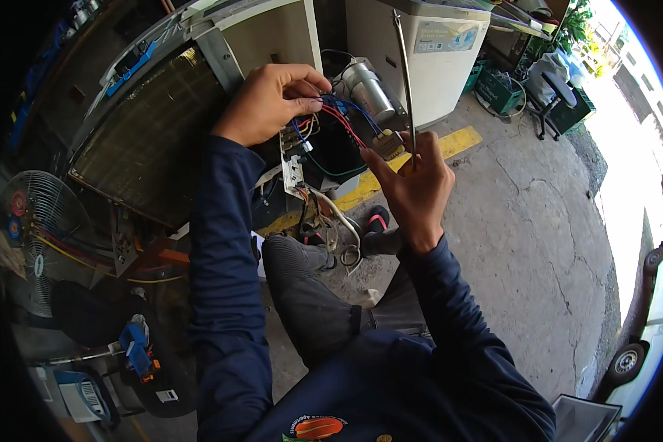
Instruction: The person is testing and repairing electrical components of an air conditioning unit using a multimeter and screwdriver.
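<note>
My left hand (278, 102) is closed in a pinch on the blue and red wires (337, 114), just above an opened electrical assembly. Lower and to the right, my right hand (418, 184) is closed around a long, slim metal tool (405, 74) that points up and away. Its thumb and finger also meet the lower end of the red wires. A small yellowish block (387, 144) with wires sits beside those fingertips. Behind the wires lies a silver cylindrical capacitor (369, 90). A white bracket (293, 173) with connectors and more wires hangs below my left hand.
A finned coil panel (140, 140) leans at the left, above a round fan (40, 236). A white appliance (427, 59) stands at the back. Green crates (499, 92) and an office chair (556, 92) are farther right. A yellow stripe (457, 141) crosses the concrete floor.
</note>
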{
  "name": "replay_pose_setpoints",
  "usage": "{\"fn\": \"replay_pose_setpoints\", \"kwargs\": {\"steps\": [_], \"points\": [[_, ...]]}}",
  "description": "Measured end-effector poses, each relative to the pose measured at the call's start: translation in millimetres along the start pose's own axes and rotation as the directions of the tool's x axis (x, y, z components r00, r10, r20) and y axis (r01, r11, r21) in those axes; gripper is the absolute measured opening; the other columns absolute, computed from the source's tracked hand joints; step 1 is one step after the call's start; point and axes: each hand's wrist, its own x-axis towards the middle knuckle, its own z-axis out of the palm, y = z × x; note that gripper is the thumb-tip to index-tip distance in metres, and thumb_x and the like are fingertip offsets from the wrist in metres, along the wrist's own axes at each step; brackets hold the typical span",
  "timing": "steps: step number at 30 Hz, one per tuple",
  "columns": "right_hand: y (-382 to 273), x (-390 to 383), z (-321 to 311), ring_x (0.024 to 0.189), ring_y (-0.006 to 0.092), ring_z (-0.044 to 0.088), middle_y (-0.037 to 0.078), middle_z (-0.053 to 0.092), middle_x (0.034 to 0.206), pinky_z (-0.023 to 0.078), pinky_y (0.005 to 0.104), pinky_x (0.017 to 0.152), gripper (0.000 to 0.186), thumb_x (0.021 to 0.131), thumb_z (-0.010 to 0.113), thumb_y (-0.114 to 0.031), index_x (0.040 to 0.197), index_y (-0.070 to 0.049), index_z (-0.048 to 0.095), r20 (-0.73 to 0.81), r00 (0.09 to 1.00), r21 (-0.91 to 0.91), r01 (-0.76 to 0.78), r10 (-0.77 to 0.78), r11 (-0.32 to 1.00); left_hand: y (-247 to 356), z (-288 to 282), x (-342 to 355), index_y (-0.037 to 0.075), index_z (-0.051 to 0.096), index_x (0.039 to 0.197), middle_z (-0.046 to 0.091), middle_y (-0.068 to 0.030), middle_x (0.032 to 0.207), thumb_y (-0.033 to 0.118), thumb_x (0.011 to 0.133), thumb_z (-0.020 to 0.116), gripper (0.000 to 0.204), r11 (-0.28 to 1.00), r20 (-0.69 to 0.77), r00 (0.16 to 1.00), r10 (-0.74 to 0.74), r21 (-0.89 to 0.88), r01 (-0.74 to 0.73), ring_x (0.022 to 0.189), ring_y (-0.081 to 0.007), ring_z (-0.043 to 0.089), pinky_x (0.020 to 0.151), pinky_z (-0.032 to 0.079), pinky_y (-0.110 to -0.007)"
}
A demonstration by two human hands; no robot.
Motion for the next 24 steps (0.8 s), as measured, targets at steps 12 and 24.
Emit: {"fn": "replay_pose_setpoints", "kwargs": {"steps": [12,24], "points": [[-2,-4,-2,0.048,0.0095,0.037,0.0,0.05,0.061,0.03,0.0248,0.044,0.044,0.073,0.092,-0.013,0.096,-0.004,0.055,-0.048,0.999,0.133,-0.006,0.012,0.991,34,9,-8,0.0,0.071,0.116,0.072,-0.0067,0.108,-0.012,0.088,0.063,0.031,0.993,-0.008,1.0,-0.002,0.116,0.003,0.096,-0.0168,0.068,0.09,0.054,-0.029],[-15,-5,-26,0.047,0.0077,0.039,0.003,0.059,0.065,0.031,0.0225,0.043,0.043,0.072,0.091,-0.006,0.101,-0.002,0.058,0.174,0.982,0.128,-0.099,0.076,0.987,37,210,-112,-0.001,0.055,0.137,0.063,-0.0067,0.11,0.035,0.112,0.042,0.046,0.305,-0.216,0.888,-0.407,-0.948,-0.091,0.086,-0.0102,0.054,0.079,0.043,-0.025]]}}
